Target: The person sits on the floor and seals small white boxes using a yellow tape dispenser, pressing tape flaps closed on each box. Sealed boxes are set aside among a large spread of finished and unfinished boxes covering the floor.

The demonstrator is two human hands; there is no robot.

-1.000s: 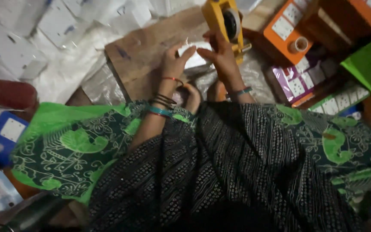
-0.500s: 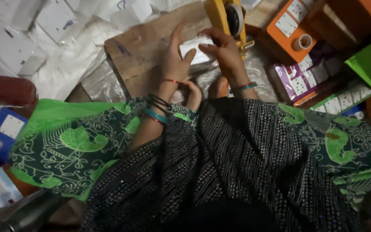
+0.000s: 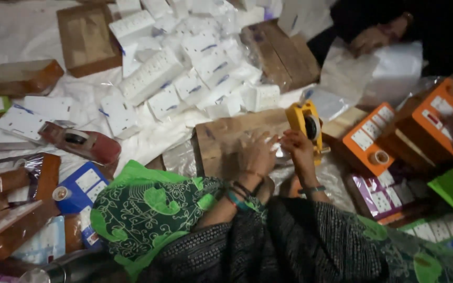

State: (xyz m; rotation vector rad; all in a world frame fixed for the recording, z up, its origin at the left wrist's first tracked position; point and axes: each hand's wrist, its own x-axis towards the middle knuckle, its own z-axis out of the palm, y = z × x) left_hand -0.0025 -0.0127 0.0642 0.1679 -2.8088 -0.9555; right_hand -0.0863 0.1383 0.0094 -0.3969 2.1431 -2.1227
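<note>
My left hand [image 3: 256, 156] lies flat on a brown cardboard box [image 3: 226, 137], fingers spread apart and pressing on its top. My right hand [image 3: 298, 151] is just beside it, fingers curled together around the lower part of a yellow tape dispenser [image 3: 304, 121], which stands upright at the box's right edge. A small white piece shows between my two hands, but it is mostly covered and I cannot tell what it is. Whether the dispenser touches the box is hidden behind my right hand.

My wrists carry dark and teal bangles [image 3: 237, 193]; below them my arms vanish under a green patterned cloth [image 3: 153, 209] and dark dotted fabric that fills the bottom of the view and hides the near edge of the box.

Beyond the box, a heap of white switch plates [image 3: 184, 78] in clear bags lies on a white sheet, with more brown boxes around it. To the left sits a red tape dispenser [image 3: 82, 142]; a blue carton [image 3: 82, 186] near it is partly covered by the cloth. To the right stand orange cartons [image 3: 368, 139], with a small tape roll [image 3: 379, 157] resting on one; a green carton at the right edge is cut off. Top right, another person's hand [image 3: 370, 39] rests on a clear bag, the rest lost in shadow.
</note>
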